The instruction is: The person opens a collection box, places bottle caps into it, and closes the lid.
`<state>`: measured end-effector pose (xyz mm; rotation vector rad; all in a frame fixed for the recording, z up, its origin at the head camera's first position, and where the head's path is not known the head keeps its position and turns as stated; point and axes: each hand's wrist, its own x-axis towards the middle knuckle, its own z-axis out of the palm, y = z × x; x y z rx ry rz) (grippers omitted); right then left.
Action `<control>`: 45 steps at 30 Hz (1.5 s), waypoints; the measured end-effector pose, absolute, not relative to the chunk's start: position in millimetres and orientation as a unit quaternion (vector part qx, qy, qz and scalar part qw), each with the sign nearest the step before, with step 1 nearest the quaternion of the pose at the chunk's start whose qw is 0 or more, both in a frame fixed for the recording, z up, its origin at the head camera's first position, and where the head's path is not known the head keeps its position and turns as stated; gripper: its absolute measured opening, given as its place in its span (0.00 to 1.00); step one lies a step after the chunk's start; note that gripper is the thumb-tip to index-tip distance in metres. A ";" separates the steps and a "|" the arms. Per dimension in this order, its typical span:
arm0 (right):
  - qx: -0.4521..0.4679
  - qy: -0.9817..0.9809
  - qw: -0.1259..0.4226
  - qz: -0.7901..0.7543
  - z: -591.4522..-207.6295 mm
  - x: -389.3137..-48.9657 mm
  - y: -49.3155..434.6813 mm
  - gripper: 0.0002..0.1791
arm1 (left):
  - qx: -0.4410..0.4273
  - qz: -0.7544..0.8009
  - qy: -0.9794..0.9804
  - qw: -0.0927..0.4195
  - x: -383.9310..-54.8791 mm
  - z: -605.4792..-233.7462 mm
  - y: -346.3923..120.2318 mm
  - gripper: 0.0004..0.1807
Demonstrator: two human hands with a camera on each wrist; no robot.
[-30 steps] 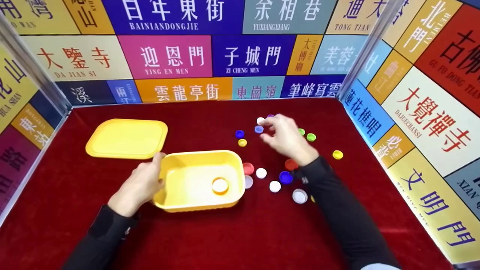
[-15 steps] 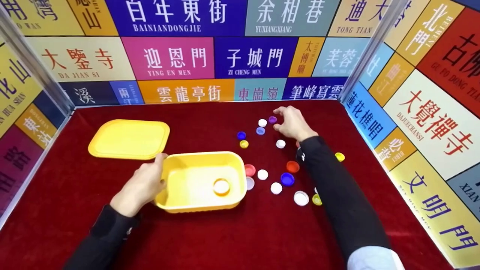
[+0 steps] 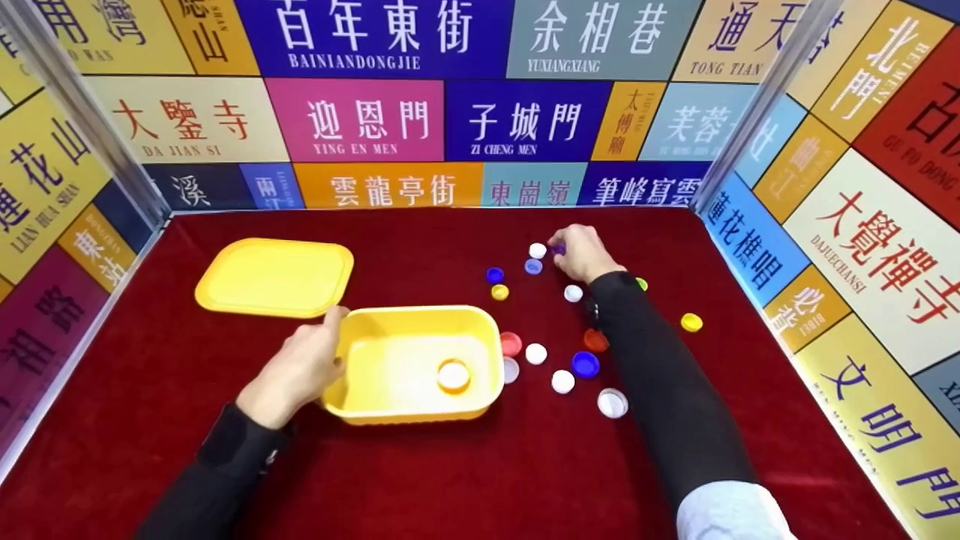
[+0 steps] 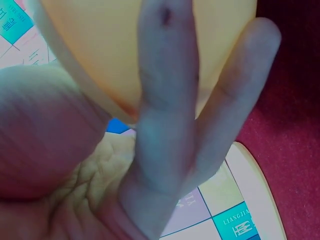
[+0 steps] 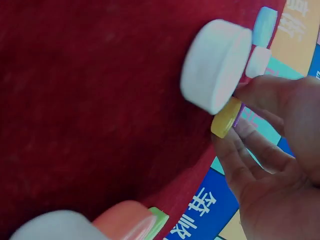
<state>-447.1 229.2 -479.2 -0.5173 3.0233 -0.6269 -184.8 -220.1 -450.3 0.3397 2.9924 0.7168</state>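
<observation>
My left hand (image 3: 300,371) grips the left end of a yellow plastic box (image 3: 491,352); the left wrist view has its fingers lying along the box wall (image 4: 110,45). A round orange-and-white cap (image 3: 454,375) lies inside. At the back right, my right hand (image 3: 583,253) pinches a small purple bottle cap (image 3: 557,249) between thumb and fingertips. In the right wrist view only a purple edge (image 5: 239,115) shows, behind a yellow cap (image 5: 226,120) right at the fingertips. Close to this hand are a white cap (image 3: 538,251), a light blue cap (image 3: 533,266) and another white cap (image 3: 573,293).
A yellow lid (image 3: 274,277) lies flat behind the box. Several more caps are scattered right of the box, among them a blue cap (image 3: 586,364) and a red cap (image 3: 511,343). A yellow cap (image 3: 691,322) lies farther right. Printed panels enclose the red cloth (image 3: 420,480).
My right hand moved back and right past the white and light blue caps, then came down onto the purple cap. The left hand keeps its grip on the box. The head view has shifted slightly.
</observation>
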 end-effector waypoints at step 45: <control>-0.467 0.822 -0.115 -0.306 -414.2 -295.0 127.3 0.10 | 0.101 0.244 0.964 0.032 -183.7 -449.2 -220.6 0.38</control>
